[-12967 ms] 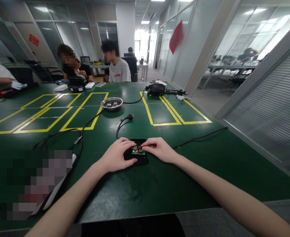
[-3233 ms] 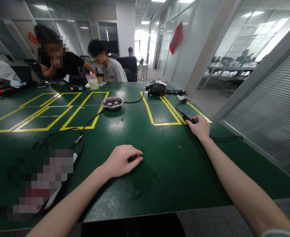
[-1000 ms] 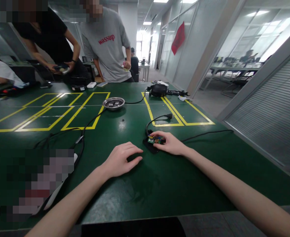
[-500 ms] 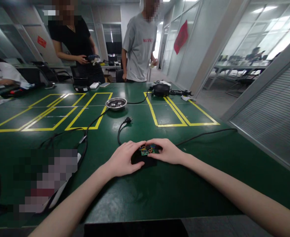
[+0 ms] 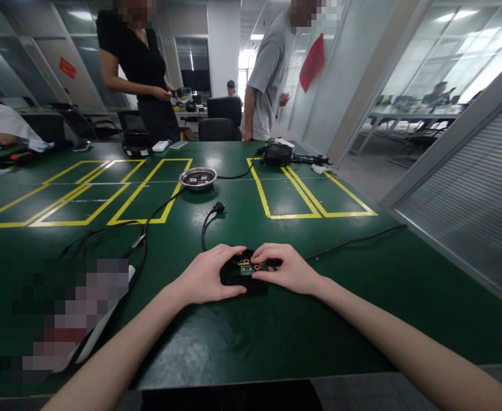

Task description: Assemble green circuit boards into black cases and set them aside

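Note:
A small green circuit board with copper coils lies in or just above a black case on the green table. From the left, my left hand curves around the case, its thumb along the near edge and its fingers at the far edge. My right hand is closed at the board's right side, thumb and forefinger at the coil there. Its lower fingers are partly hidden. Whether the board touches the case bottom is hard to see.
Beyond my hands lies a black plug on a cord. A metal bowl holds small metal parts. At the left is a white-edged, blurred-out object with cables. A black device sits far back; two people stand behind the table.
My right thumb and forefinger have shifted slightly on the board, and more of the black case shows. The person in grey has moved right and turned.

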`<action>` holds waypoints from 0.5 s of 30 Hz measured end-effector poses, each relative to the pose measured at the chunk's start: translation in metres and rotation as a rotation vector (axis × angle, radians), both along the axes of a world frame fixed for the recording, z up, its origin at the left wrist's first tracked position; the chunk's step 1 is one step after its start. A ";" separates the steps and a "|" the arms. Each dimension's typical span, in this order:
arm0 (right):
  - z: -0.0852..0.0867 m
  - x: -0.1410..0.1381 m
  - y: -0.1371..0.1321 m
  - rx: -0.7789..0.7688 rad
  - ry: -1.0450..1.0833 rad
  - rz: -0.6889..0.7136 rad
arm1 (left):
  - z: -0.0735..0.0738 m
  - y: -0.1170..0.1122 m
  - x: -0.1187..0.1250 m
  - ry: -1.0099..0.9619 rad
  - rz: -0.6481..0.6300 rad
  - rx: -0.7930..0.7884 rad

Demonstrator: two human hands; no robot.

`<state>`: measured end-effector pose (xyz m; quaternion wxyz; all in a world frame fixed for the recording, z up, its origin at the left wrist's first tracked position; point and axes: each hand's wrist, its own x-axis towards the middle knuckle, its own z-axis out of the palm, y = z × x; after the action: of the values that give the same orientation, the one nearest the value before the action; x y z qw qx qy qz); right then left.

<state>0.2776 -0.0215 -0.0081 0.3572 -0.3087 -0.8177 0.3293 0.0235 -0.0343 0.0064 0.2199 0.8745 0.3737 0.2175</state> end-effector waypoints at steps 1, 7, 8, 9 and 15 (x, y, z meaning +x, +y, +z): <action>-0.001 -0.001 0.000 -0.019 0.021 -0.009 | 0.000 -0.001 0.000 0.004 0.001 0.007; -0.001 -0.005 -0.001 -0.062 0.057 -0.037 | 0.001 -0.003 0.003 0.038 0.014 0.030; -0.001 -0.006 -0.002 -0.055 0.047 -0.043 | 0.001 -0.003 0.003 0.046 0.017 0.032; -0.002 -0.006 -0.002 -0.046 0.038 -0.053 | 0.001 -0.003 0.004 0.054 0.019 0.035; -0.008 -0.010 0.001 0.050 0.004 -0.100 | 0.001 -0.003 0.004 0.075 0.002 0.081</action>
<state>0.2671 -0.0203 -0.0160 0.3824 -0.3396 -0.8085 0.2910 0.0275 -0.0368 0.0073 0.1700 0.8898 0.3734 0.1998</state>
